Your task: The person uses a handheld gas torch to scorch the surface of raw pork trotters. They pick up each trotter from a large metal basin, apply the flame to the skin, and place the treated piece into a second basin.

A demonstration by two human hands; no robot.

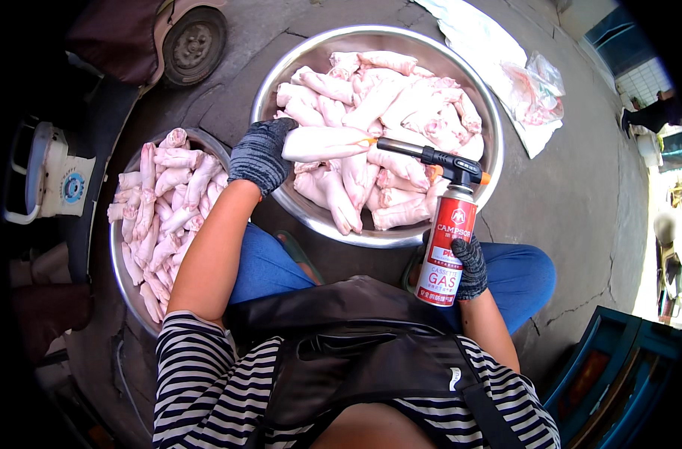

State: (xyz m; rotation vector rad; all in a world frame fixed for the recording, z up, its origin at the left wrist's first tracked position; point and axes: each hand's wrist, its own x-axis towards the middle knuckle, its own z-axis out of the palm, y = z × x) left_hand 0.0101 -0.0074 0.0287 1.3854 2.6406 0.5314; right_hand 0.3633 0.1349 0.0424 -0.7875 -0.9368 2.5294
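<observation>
My left hand (264, 152), in a grey-and-black knitted glove, grips one end of a pale pig's trotter (324, 143) above the near left rim of a large steel basin (341, 229). Many more trotters (397, 101) are heaped in that basin. In my right hand (471, 266), gloved the same way, is a red and white gas canister (446, 247) with a black blowtorch head (431, 152) on top. The torch's nozzle points left at the held trotter's tip, where a small orange glow shows. My right thumb lies across the can; its other fingers are mostly hidden behind it.
A second steel basin (114, 264) piled with trotters stands at my left. Beyond it are a vehicle's wheel (194, 47) and a white plastic container (60, 174). White sheeting (481, 39) with a plastic bag (534, 92) lies far right. Blue-green wooden furniture (599, 348) is near right.
</observation>
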